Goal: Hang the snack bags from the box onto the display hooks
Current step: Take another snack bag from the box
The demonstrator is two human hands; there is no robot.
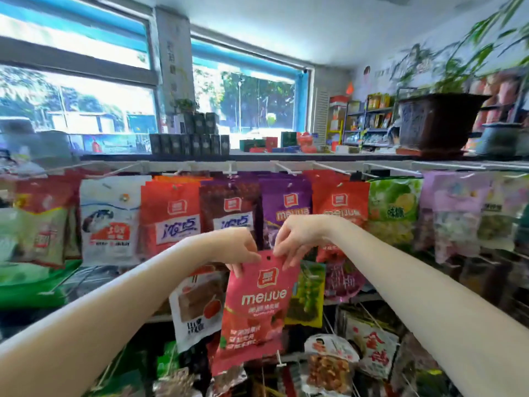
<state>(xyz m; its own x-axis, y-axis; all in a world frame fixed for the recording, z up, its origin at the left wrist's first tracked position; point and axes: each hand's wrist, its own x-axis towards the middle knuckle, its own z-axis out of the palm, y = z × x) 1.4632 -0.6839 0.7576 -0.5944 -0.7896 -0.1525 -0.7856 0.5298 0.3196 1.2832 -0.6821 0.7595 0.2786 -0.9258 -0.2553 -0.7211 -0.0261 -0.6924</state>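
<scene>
- Both hands hold one pink snack bag by its top edge — the left hand pinches the left corner, the right hand pinches the right, just beside the punched hole.
- The bag hangs upright in front of the second row of the rack, below the purple bag on the top rail.
- No hook tip is plainly visible at the hole, so I cannot tell whether it is threaded yet.
- Likely trouble: fingers sit close to the hole and may block the hook — the bag could miss and drop.
- Neighbouring packs crowd in; pushing may knock one loose.
</scene>
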